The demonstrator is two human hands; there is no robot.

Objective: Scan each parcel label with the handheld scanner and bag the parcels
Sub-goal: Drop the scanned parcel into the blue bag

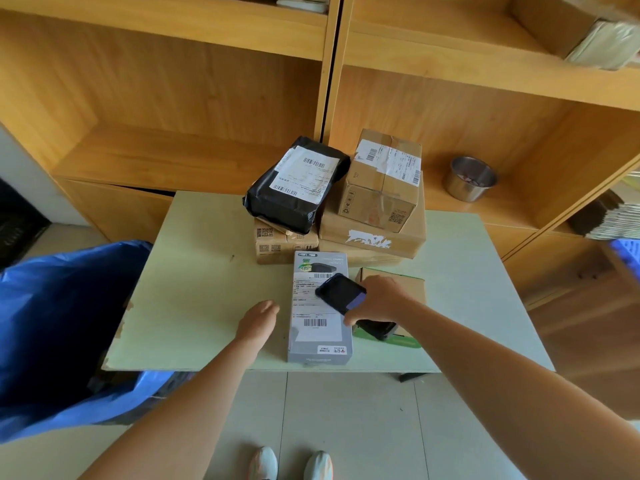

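A grey box parcel (318, 327) with a white barcode label lies near the table's front edge. My right hand (379, 299) grips the dark handheld scanner (341, 292) just above that label. My left hand (259, 320) rests against the grey box's left side with its fingers relaxed. Behind stand a black poly-bag parcel (294, 188) on a small carton (285, 242), and a taped carton (381, 181) on a flat carton (372, 237). A green-edged carton (394, 282) sits under my right wrist. The open blue bag (65, 327) hangs at the table's left.
The pale table (194, 271) stands against wooden shelving (173, 98). A steel cup (472, 178) sits on the shelf at the right. More parcels rest on an upper right shelf (588, 32). My shoes (291, 464) are on the tiled floor below.
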